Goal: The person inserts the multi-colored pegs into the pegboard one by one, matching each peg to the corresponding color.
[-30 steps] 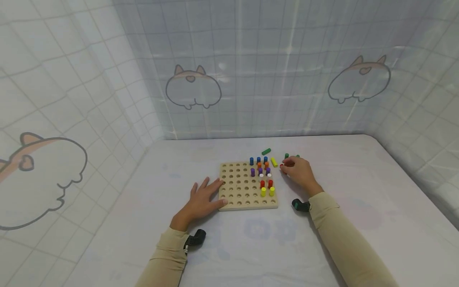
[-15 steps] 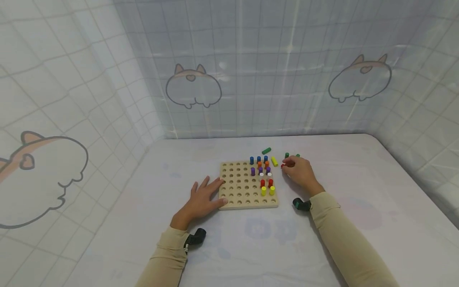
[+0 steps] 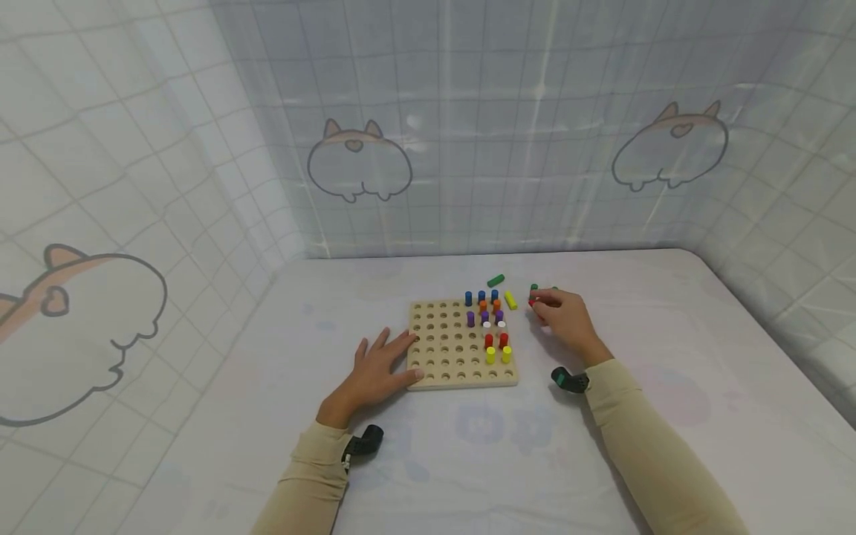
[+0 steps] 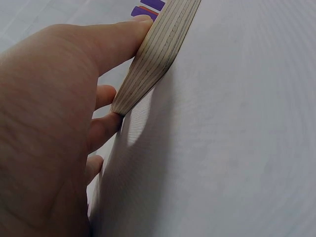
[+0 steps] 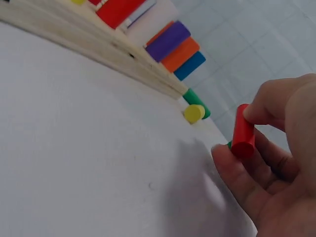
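Observation:
A wooden pegboard (image 3: 444, 357) with rows of holes lies on the table. Upright pegs fill part of its right side: blue, orange, purple, white, red and yellow. My left hand (image 3: 380, 371) rests at the board's left edge with fingers spread; in the left wrist view its thumb (image 4: 118, 42) lies on the board's top edge. To the right of the board, my right hand (image 3: 567, 321) holds a red peg (image 5: 243, 131) between its fingers, just above the table.
Beyond the board lie a green peg (image 3: 495, 281) and a yellow peg (image 3: 511, 300). Another green peg (image 3: 533, 287) stands behind my right hand, with one more partly hidden. A tiled-pattern curtain (image 3: 495, 148) hangs behind the table.
My right hand has shifted slightly right and lifted a little with the red peg, which now tilts between its fingers. The left hand stays on the board's edge.

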Motion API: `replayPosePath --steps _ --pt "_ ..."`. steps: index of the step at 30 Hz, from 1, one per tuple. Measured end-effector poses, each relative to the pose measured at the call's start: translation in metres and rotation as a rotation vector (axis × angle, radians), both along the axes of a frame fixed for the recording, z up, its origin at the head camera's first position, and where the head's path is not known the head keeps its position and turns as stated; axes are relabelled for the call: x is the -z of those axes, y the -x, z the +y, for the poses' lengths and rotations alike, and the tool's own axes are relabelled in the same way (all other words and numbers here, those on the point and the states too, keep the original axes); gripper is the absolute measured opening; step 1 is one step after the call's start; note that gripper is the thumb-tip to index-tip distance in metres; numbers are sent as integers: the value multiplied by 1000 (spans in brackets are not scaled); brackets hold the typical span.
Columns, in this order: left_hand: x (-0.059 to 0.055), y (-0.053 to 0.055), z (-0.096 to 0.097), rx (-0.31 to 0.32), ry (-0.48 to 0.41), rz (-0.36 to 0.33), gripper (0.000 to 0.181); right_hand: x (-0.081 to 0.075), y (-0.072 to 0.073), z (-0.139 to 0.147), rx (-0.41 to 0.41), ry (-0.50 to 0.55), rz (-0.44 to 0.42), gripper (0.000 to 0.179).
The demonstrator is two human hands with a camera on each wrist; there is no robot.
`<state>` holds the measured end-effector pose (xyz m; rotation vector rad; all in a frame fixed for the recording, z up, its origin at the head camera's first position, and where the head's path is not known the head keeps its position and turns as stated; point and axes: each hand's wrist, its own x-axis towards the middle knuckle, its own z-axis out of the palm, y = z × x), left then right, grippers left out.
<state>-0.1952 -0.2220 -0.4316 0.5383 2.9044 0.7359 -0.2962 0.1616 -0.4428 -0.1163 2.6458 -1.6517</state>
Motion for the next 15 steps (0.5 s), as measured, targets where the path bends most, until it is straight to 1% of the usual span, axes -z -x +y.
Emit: replayPosePath --steps 8,15 --pt "1 1 1 -13 6 -2 80 -6 -5 -3 20 29 -41 36" --pt "2 2 0 -10 8 2 79 -11 -9 -10 -3 165 -74 35"
